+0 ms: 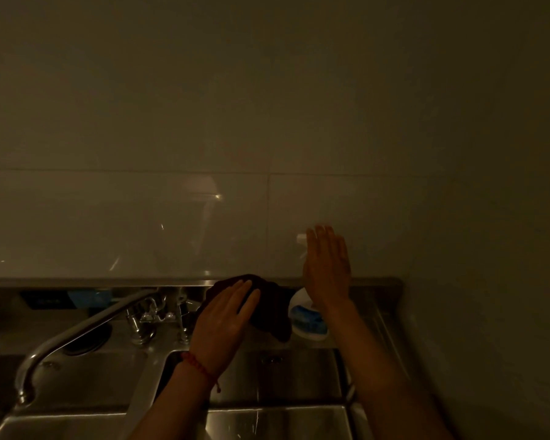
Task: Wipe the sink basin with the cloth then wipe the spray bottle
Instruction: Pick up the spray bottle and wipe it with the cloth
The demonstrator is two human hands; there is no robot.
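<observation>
1. Sink basin (277, 420) nearest, at the bottom edge; steel, its right rim running up under the right forearm, its far wall just below the deck.
2. Faucet spout (77, 331) arcing from the deck down toward the lower left, crossing the divider to the left of the basin.
3. Left hand (224, 322) above the basin's far edge, red bracelet (200, 366) at the wrist; fingers straight and together, lying flat on the dark cloth (267, 309), not curled round it.
4. Cloth bunched on the deck between the faucet base (153, 319) and the bottle, its right edge touching or overlapping the bottle's lower part; cannot tell which.
5. Spray bottle (307, 317) upright on the deck behind the basin's right corner, white with a blue label; nozzle just visible to the left of the right hand's fingertips.
6. Right hand (327, 268) open, fingers straight and pointing up, in front of the bottle's upper part; contact with the bottle not discernible.
7. Raised steel rim (391, 282) closing the deck to the right of the bottle, with a bare strip of drainer between.
8. Tiled wall (267, 106) farthest, rising straight from the deck's back edge close behind the bottle.
</observation>
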